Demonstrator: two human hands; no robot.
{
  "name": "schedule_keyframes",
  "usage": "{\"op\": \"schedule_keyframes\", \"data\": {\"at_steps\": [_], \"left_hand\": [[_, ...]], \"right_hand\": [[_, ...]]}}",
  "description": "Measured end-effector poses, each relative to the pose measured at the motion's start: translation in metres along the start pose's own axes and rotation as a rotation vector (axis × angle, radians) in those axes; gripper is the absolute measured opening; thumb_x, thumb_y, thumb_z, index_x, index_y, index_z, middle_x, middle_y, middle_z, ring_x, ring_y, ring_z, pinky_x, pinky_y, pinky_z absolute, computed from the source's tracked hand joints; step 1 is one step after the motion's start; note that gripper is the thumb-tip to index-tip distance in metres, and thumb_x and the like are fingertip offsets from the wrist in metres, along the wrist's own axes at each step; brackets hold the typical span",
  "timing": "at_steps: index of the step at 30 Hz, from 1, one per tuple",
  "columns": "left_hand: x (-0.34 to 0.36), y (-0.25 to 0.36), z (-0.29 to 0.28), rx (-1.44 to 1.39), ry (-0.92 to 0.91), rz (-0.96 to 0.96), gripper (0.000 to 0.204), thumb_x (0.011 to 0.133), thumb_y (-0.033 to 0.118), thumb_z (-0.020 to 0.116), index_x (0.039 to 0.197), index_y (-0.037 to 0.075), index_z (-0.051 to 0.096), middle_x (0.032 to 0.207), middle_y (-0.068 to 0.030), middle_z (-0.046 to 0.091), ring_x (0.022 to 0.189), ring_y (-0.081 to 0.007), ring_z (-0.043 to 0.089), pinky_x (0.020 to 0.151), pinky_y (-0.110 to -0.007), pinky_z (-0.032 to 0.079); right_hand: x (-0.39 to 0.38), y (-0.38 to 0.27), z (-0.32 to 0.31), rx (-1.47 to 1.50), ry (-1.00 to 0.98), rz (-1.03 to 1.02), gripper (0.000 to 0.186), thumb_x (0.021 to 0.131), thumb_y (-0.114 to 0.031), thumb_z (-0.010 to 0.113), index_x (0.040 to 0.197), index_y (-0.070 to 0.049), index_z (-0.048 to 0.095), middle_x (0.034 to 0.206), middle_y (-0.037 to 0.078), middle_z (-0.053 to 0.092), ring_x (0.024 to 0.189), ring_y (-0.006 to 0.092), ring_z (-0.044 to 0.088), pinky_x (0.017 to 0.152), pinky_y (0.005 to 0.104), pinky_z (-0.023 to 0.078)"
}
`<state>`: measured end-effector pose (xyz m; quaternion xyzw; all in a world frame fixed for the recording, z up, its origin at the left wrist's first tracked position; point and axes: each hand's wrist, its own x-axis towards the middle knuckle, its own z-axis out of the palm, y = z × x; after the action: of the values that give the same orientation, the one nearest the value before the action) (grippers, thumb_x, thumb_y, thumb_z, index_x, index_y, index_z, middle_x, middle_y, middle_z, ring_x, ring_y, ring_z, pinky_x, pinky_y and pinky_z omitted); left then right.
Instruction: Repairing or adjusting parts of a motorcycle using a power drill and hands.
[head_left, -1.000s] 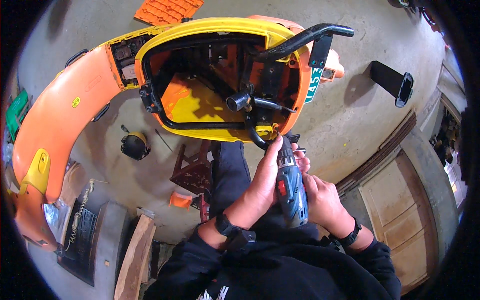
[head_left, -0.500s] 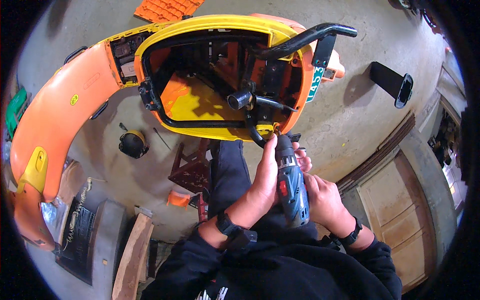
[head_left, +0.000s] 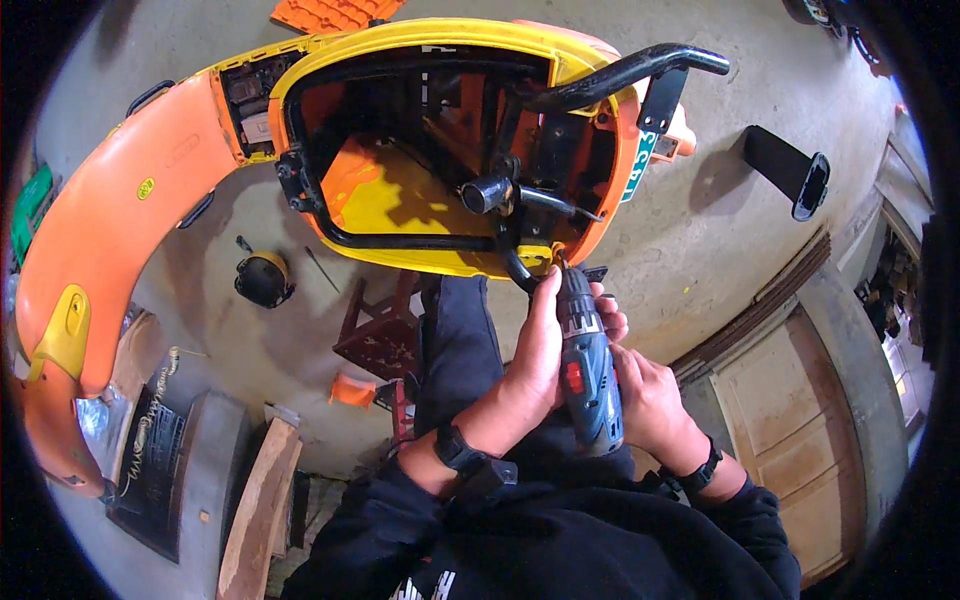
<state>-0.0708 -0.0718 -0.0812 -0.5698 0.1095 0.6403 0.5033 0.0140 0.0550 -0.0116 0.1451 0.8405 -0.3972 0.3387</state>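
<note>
My left hand (head_left: 538, 355) grips a blue cordless drill (head_left: 592, 390) along its left side, thumb beside the chuck and fingertips showing on the far side. My right hand (head_left: 652, 400) is closed around the drill's handle. The bit points at the lower right rim of a yellow-and-orange plastic body (head_left: 440, 35), near a small yellow bracket (head_left: 540, 253); whether it touches cannot be seen clearly. The body has a dark opening with black tubes (head_left: 485, 195) inside, and a bent black bar (head_left: 630, 65) at upper right.
A long orange curved panel (head_left: 120, 230) runs down the left. On the floor are an orange ribbed board (head_left: 335, 12), a black part (head_left: 775, 165) and a dark helmet-like object (head_left: 262, 280). A red stool (head_left: 375, 340) stands below; a wooden door (head_left: 785, 440) is at lower right.
The drill and both hands have shifted slightly right in view, and the plastic body sits a little higher and further right. The grip looks the same.
</note>
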Motion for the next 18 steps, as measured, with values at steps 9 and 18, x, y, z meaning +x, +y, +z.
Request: {"op": "schedule_keyframes", "data": {"at_steps": [9, 18], "left_hand": [[-0.001, 0.002, 0.0, 0.006, 0.017, -0.005, 0.053, 0.098, 0.056, 0.044, 0.105, 0.005, 0.057, 0.088, -0.0116, 0.064, 0.085, -0.0257, 0.065, 0.087, -0.039, 0.054], [0.001, -0.003, 0.008, -0.019, 0.114, 0.043, 0.051, 0.099, 0.055, 0.042, 0.101, 0.006, 0.056, 0.083, -0.0095, 0.063, 0.082, -0.0238, 0.065, 0.082, -0.037, 0.054]], "right_hand": [[0.0, 0.0, 0.004, 0.004, 0.005, -0.007, 0.05, 0.072, -0.016, 0.071, 0.116, 0.002, 0.055, 0.083, 0.016, 0.064, 0.071, 0.0342, 0.067, 0.063, 0.0414, 0.054], [-0.014, -0.001, 0.006, 0.057, 0.199, -0.07, 0.05, 0.075, -0.01, 0.075, 0.118, 0.004, 0.053, 0.114, 0.026, 0.065, 0.104, 0.0394, 0.067, 0.086, 0.0421, 0.055]]}}
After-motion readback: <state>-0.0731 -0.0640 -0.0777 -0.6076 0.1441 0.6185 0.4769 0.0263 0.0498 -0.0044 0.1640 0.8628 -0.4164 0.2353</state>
